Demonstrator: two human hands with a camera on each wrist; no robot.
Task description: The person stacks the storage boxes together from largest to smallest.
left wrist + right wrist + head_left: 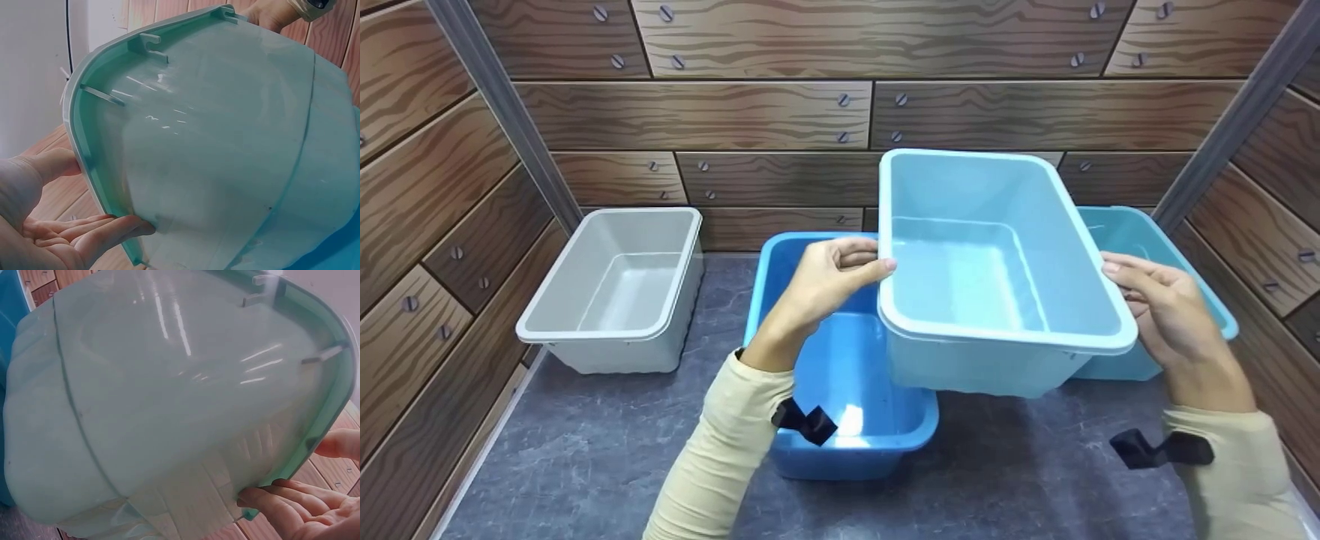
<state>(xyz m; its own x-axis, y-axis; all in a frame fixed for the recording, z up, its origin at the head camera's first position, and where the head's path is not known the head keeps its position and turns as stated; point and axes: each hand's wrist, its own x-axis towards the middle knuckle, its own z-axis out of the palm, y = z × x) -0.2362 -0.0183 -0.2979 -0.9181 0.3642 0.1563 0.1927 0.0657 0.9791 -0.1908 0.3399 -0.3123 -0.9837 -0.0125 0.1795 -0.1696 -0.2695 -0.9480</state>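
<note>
A light blue plastic bin (975, 300) hangs raised between my two hands, its open top tilted toward the head view. My left hand (836, 277) pinches its left rim, thumb on top and fingers beneath. On the opposite side my right hand (1170, 307) grips the right rim. Both wrist views show the bin's smooth outer wall (208, 129) and the ribs under its lip, with the fingertips pressed under the edge. Partly covered by the left hand and the raised bin, a darker blue bin (844, 442) stands on the table below.
A grey bin (607, 319) stands at the left on the dark marbled table (607, 450). Behind the right hand is a teal bin (1132, 232), partly hidden by the raised one. Wood-patterned panels (780, 37) wall in the back and both sides.
</note>
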